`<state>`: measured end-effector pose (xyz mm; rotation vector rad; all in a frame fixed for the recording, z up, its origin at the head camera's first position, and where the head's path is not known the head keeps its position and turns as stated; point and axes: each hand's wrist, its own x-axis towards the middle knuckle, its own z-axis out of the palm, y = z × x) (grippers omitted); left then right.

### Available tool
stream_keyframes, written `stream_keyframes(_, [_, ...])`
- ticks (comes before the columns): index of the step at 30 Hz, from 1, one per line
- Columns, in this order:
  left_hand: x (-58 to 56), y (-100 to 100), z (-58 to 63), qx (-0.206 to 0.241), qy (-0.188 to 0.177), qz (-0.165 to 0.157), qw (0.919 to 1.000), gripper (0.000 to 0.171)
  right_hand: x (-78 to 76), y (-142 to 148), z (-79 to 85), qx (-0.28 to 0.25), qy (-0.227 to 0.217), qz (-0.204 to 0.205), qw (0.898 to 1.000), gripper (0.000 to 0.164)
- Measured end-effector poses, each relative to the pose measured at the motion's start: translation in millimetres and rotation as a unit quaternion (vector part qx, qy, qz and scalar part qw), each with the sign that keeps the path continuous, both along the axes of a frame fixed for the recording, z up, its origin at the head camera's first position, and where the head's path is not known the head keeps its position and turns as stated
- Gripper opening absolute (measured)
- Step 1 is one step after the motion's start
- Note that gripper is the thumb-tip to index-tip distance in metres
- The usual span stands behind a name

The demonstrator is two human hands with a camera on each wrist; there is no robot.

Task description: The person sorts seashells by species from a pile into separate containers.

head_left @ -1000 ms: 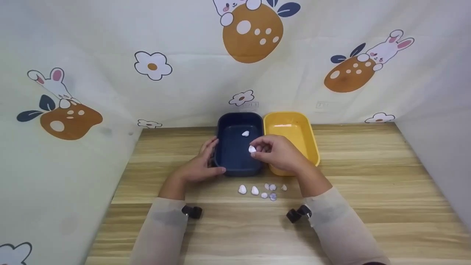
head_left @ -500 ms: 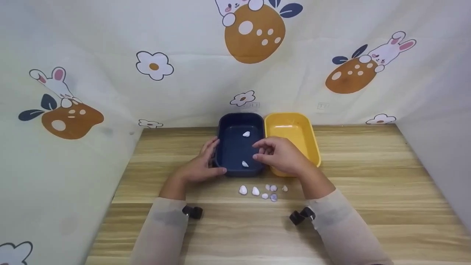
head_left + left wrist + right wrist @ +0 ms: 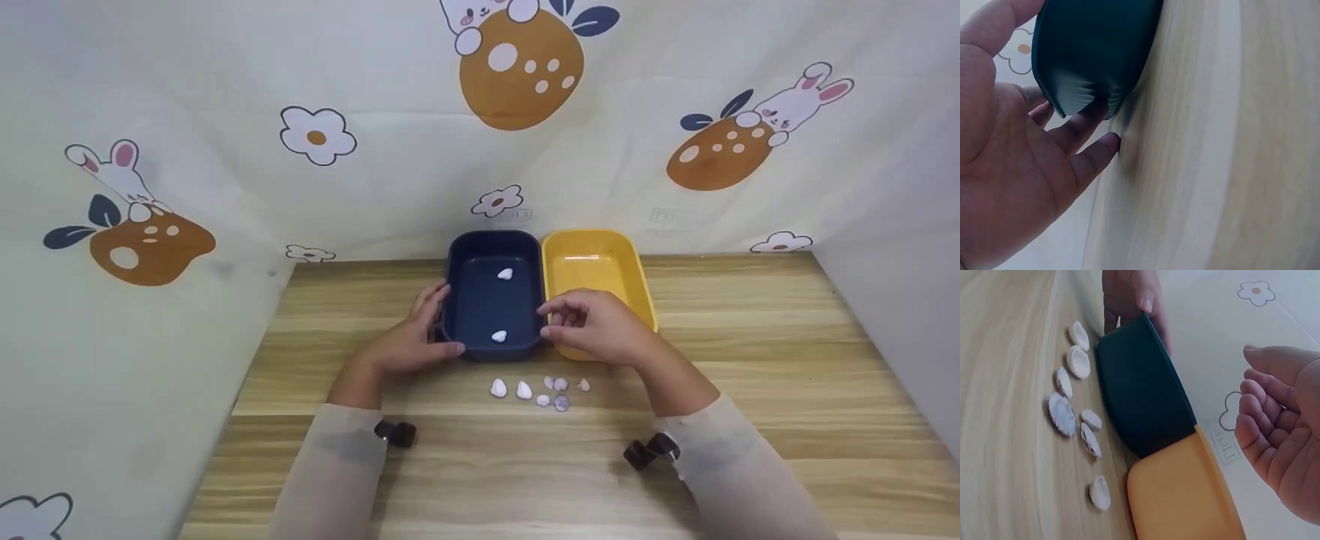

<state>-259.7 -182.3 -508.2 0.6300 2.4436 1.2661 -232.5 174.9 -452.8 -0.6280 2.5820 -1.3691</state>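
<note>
Taking the wall (image 3: 405,165) as twelve o'clock, the left hand (image 3: 409,339) rests spread fingers along the blue tub (image 3: 480,304) at its nine. Inside lie one white shell (image 3: 505,274) at one, a second shell (image 3: 499,337) at six. Seven loose shells (image 3: 523,390) sit on the table (image 3: 465,465) beyond five. The right hand (image 3: 596,326), thumb and forefinger apart, hovers over the yellow tub (image 3: 596,270) at its eight.

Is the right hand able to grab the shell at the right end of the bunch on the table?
Probably yes. The right hand looks empty and hovers by the yellow tub; the shell lies uncovered nearby, and nothing seems to block the way.
</note>
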Motion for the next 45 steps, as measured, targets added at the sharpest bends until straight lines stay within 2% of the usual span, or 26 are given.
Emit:
stream_keyframes(11, [1.2,1.0,2.0,-0.005,-0.004,0.005,1.0,0.114,18.6,28.7,-14.8,0.006,-0.016,0.025,1.0,0.033])
stream_keyframes(16, [0.7,0.8,2.2,-0.01,-0.005,0.006,0.9999,0.115,25.1,38.5,-15.3,0.002,-0.031,0.023,0.999,0.031])
stream_keyframes(28, [0.9,1.9,1.0,-0.014,0.007,0.005,0.9999,0.113,32.3,55.8,-17.0,0.017,-0.033,0.022,0.999,0.031])
stream_keyframes(34, [0.5,0.9,-1.0,-0.014,0.001,0.004,0.9999,0.114,35.5,61.2,-19.9,0.037,-0.035,0.027,0.998,0.029])
stream_keyframes(45, [1.2,0.6,1.6,-0.015,0.001,0.007,0.9999,0.115,44.4,62.4,-34.1,0.061,-0.057,0.064,0.994,0.032])
